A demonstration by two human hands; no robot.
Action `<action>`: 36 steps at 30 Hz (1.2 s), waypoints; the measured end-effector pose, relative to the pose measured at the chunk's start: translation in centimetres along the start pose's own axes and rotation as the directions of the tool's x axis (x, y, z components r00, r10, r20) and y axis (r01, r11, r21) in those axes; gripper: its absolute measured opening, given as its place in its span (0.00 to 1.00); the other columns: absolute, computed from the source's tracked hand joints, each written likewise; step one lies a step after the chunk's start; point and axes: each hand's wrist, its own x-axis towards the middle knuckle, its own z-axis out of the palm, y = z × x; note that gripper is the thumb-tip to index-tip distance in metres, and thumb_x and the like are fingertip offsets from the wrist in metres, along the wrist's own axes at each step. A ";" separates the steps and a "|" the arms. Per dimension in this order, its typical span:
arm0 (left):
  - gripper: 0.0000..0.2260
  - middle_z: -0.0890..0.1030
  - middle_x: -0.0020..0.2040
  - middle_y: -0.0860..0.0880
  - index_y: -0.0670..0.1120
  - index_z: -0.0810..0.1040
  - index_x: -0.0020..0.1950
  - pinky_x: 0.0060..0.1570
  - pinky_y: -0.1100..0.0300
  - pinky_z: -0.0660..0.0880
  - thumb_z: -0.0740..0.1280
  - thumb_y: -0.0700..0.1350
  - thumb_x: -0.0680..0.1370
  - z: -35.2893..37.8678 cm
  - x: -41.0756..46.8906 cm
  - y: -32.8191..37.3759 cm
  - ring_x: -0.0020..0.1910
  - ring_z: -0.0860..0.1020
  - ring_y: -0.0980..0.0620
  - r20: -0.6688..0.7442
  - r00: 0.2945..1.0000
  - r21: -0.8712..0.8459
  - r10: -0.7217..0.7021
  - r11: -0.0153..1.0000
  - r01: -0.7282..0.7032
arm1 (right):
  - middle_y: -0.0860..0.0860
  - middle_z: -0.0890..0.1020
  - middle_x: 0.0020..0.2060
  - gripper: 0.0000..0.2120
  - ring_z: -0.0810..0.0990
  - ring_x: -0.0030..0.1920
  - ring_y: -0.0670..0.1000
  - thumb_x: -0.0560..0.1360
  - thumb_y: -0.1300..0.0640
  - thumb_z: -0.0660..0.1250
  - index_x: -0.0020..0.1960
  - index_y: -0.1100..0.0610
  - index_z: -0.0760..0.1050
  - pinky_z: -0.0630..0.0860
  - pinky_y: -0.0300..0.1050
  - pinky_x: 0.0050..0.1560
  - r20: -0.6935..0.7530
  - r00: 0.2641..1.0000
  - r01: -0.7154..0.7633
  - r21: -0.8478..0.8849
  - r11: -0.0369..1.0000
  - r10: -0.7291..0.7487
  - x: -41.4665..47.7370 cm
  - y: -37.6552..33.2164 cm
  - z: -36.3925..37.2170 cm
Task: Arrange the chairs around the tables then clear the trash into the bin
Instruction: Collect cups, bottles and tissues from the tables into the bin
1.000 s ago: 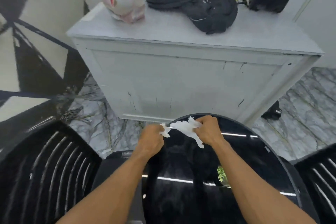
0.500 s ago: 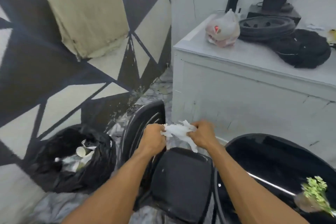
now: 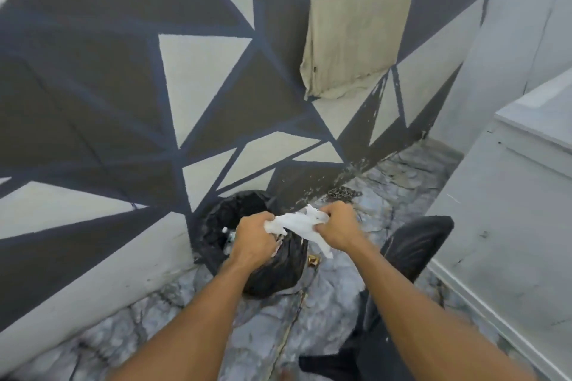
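Note:
A crumpled white tissue [image 3: 296,224] stretches between my two hands, and both grip it. My left hand [image 3: 254,240] and my right hand [image 3: 340,227] hover directly over a bin lined with a black bag [image 3: 272,269], which stands on the floor against the patterned wall. Some pale trash shows inside the bag's open mouth at its left. A black chair [image 3: 411,249] stands just right of the bin, with its back toward me and its lower part hidden by my right forearm.
A wall [image 3: 123,102] painted with dark and cream triangles fills the left and top. A beige cloth [image 3: 353,43] hangs on it. A white cabinet [image 3: 510,210] stands at the right. The floor [image 3: 272,334] is grey marble, with a small scrap [image 3: 313,260] by the bin.
The view has swung left from the black table and cabinet to the wall and bin. Both hands, still holding the tissue, are now over the bin bag.

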 end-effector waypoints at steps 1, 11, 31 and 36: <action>0.11 0.83 0.43 0.51 0.46 0.83 0.49 0.45 0.49 0.81 0.69 0.34 0.71 -0.6 1.3 -1.1 0.42 0.81 0.49 -0.010 1.000 0.017 -0.018 1.000 0.018 | 0.46 0.67 0.23 0.17 0.65 0.24 0.44 0.68 0.65 0.73 0.26 0.56 0.70 0.62 0.32 0.20 0.028 1.000 -0.004 -0.006 1.000 0.005 1.7 -0.4 1.4; 0.15 0.84 0.45 0.49 0.46 0.83 0.48 0.43 0.57 0.79 0.69 0.39 0.63 -2.1 16.0 -10.0 0.42 0.81 0.50 0.125 0.966 0.142 -0.227 0.968 0.209 | 0.51 0.73 0.24 0.10 0.75 0.29 0.53 0.65 0.66 0.68 0.27 0.59 0.70 0.73 0.47 0.29 0.232 0.960 -0.144 -0.067 0.987 0.156 18.6 -2.0 14.5; 0.27 0.79 0.62 0.42 0.44 0.74 0.68 0.61 0.48 0.76 0.72 0.47 0.70 9.2 26.9 -20.8 0.62 0.76 0.41 0.399 0.802 0.315 -0.445 0.888 0.336 | 0.54 0.77 0.66 0.28 0.77 0.64 0.55 0.71 0.61 0.67 0.71 0.51 0.72 0.74 0.45 0.63 0.475 0.808 -0.249 -0.259 0.933 0.348 28.5 3.9 25.7; 0.21 0.81 0.59 0.44 0.47 0.77 0.64 0.58 0.49 0.77 0.71 0.44 0.71 9.4 27.2 -20.7 0.59 0.78 0.42 0.394 0.816 0.254 -0.422 0.904 0.345 | 0.53 0.78 0.64 0.25 0.77 0.63 0.54 0.71 0.61 0.68 0.67 0.52 0.76 0.73 0.43 0.63 0.494 0.812 -0.180 -0.295 0.938 0.311 29.0 3.8 25.9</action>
